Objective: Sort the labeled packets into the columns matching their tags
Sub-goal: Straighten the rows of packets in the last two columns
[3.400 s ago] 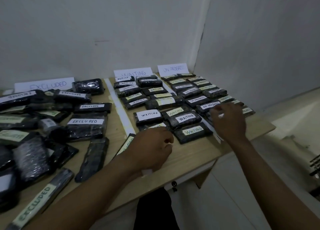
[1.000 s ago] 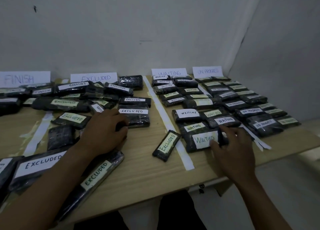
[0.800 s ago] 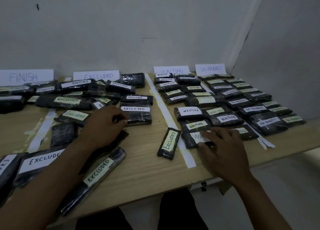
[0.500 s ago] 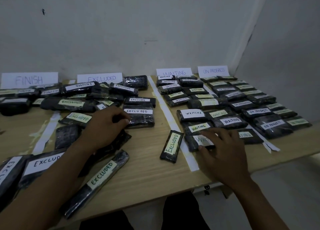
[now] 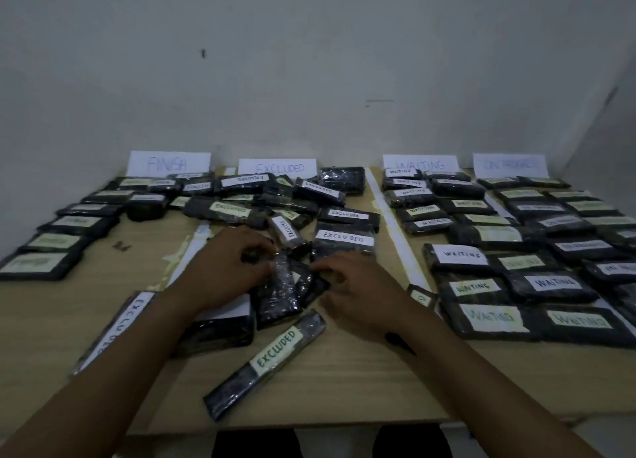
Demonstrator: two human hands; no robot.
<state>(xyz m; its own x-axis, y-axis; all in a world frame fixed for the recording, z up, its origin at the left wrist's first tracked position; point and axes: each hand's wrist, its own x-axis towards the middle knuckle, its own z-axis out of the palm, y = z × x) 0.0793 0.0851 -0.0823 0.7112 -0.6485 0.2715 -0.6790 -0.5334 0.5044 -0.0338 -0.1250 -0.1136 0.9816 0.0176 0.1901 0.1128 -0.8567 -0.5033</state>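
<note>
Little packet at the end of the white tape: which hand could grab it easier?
Right, probably. The right hand rests just beside the little packet, while the left hand is farther off, beyond the dark packets between the hands.

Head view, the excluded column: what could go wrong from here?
1. The packets between the left hand and right hand show no tag, so they might get misfiled.
2. The long excluded packet reaches close to the front edge of the table; a forearm could knock it off.
3. A small packet sits on the white tape beside the waiting column; the right wrist may nudge it across.
</note>
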